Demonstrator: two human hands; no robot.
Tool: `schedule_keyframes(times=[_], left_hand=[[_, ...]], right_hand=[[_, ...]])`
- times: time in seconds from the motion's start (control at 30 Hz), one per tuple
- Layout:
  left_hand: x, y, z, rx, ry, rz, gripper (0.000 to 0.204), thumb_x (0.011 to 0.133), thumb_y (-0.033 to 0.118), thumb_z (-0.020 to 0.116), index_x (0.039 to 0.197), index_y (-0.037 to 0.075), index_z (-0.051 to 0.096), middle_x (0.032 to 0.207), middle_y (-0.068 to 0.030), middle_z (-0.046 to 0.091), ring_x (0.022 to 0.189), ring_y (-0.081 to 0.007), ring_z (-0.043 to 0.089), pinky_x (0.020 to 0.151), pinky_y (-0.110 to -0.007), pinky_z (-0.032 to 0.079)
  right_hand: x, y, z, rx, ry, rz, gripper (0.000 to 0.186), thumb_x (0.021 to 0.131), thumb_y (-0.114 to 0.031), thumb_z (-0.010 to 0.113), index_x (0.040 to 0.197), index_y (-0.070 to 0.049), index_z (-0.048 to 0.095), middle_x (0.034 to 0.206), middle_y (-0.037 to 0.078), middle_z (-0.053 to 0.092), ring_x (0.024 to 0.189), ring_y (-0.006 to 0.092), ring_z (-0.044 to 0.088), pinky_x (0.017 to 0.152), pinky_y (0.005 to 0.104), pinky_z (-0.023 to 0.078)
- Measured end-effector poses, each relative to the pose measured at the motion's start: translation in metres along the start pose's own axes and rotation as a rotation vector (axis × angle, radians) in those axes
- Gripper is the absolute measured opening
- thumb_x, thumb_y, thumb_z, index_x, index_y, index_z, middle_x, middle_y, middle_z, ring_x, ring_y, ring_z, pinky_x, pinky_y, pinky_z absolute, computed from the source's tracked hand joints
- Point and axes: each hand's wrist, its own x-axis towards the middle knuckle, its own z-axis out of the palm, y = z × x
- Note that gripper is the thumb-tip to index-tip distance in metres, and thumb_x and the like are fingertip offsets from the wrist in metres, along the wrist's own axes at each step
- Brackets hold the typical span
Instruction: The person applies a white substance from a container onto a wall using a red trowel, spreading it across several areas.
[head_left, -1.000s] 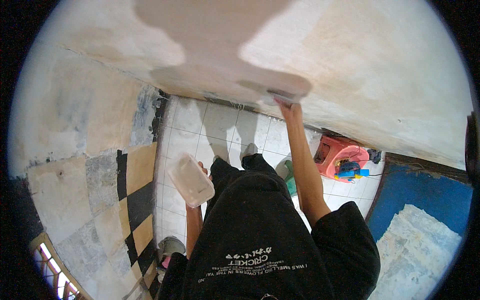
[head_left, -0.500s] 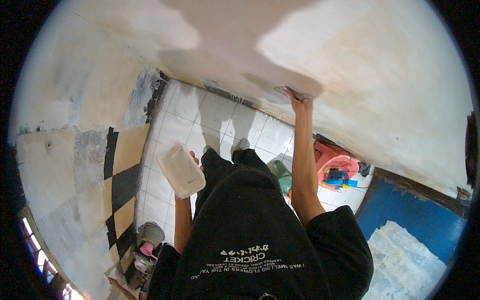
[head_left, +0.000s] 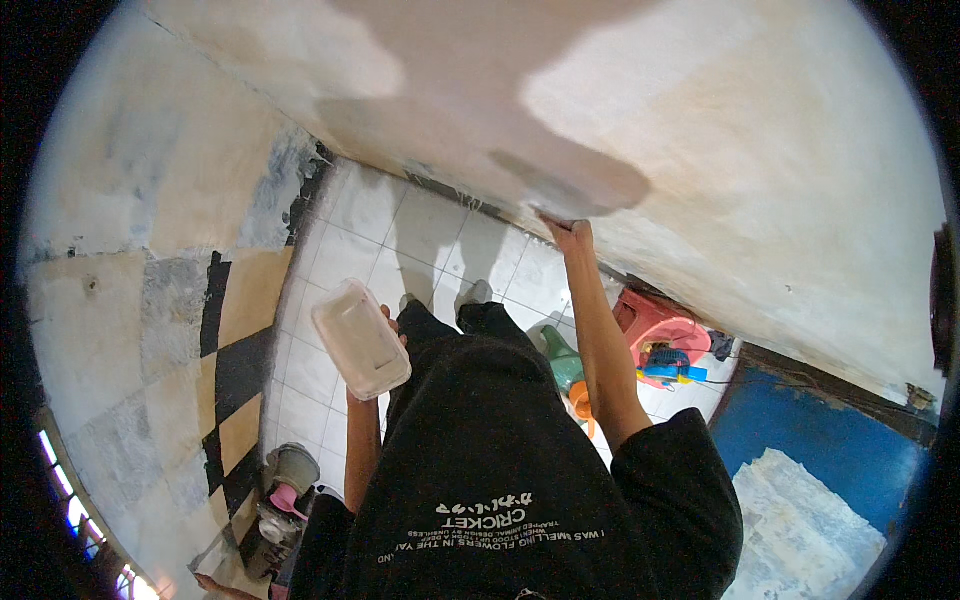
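Note:
My left hand [head_left: 392,324] grips a translucent rectangular plastic container [head_left: 356,336] with pale material inside, held beside my left leg. My right hand [head_left: 570,232] is stretched forward to the pale, patchy wall [head_left: 720,150], gripping a thin, flat tool [head_left: 548,216] against its lower part; the tool is too small and shadowed to make out well. My shadow falls over the wall above that hand.
Pink plastic stool [head_left: 678,322] with blue tool [head_left: 680,370], green object [head_left: 560,355], orange object [head_left: 582,405], tiled floor [head_left: 345,200], checkered left wall [head_left: 250,295], grey bucket [head_left: 295,462] with pink item [head_left: 287,495], blue panel [head_left: 810,410], another person's hand, apparently, at lower left [head_left: 208,582].
My right hand moved right along the wall, then back left and slightly down. The container in my left hand shifted left and up, then stayed nearly still.

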Motion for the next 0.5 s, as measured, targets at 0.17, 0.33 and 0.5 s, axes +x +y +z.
schedule_keyframes(times=[0.17,0.33,0.5], left_hand=[[-0.005,0.009,-0.005,0.074,-0.006,0.027,0.066,0.084,0.051,0.054,0.134,0.012,0.036,0.129,-0.0148,0.042,0.113,-0.0355,0.046,0.095,-0.057,0.037],[0.004,0.003,-0.003,0.083,0.018,-0.04,0.066,0.084,0.05,0.054,0.135,0.013,0.036,0.129,-0.015,0.042,0.113,-0.0348,0.047,0.095,-0.055,0.038],[0.014,-0.001,-0.005,0.084,0.004,-0.075,0.067,0.083,0.051,0.055,0.135,0.013,0.035,0.13,-0.0148,0.041,0.113,-0.034,0.047,0.095,-0.054,0.039]], right_hand=[[-0.016,-0.045,0.067,0.26,0.078,-0.041,0.044,0.095,-0.02,0.037,0.134,-0.001,0.029,0.137,0.021,0.036,0.122,0.0445,0.038,0.101,0.0621,0.032],[-0.077,-0.09,0.04,-1.053,-0.048,-0.159,0.046,0.089,0.005,0.031,0.133,0.013,0.021,0.137,0.026,0.032,0.126,0.0403,0.032,0.104,0.0563,0.032],[-0.139,-0.098,0.067,-0.224,0.087,-0.059,0.048,0.082,0.014,0.028,0.128,0.022,0.017,0.138,0.032,0.024,0.129,0.0421,0.027,0.108,0.0515,0.028]])
